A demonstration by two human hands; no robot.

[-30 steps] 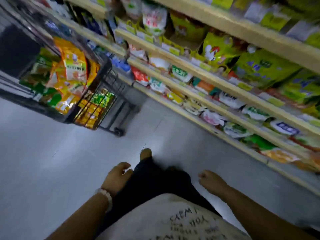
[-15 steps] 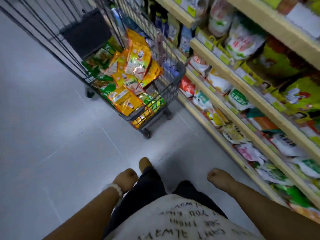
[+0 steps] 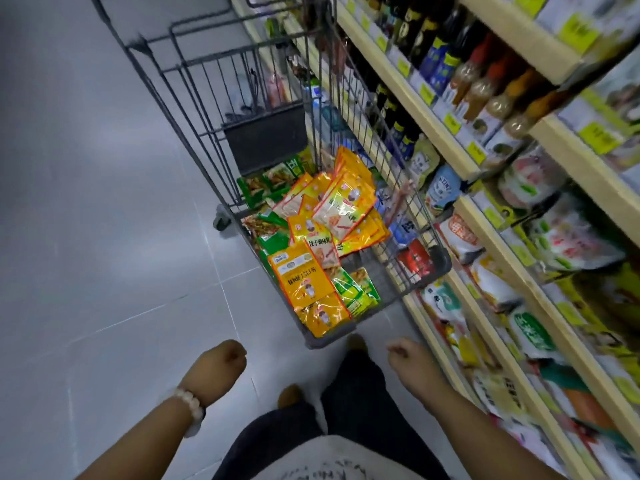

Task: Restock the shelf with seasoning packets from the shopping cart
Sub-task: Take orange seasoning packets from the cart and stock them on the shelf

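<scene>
change: grey wire shopping cart (image 3: pixel 346 140) of yellow seasoning packets (image 3: pixel 304 282) now closer | left hand (image 3: pixel 216 370), right hand (image 3: pixel 410 360) loosely curled, empty | next: reach in

Pale bead bracelet (image 3: pixel 189 407) (dark trousers (image 3: pixel 360 403))

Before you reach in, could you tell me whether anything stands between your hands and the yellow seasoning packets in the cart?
Only the grey wire shopping cart's near end wall lies between both hands (left hand, right hand) and the yellow seasoning packets; from above, the basket is open.

Yellow and green packets (image 3: pixel 313 258), grey cart (image 3: pixel 221 133), seemingly pale floor (image 3: pixel 104 237).
</scene>
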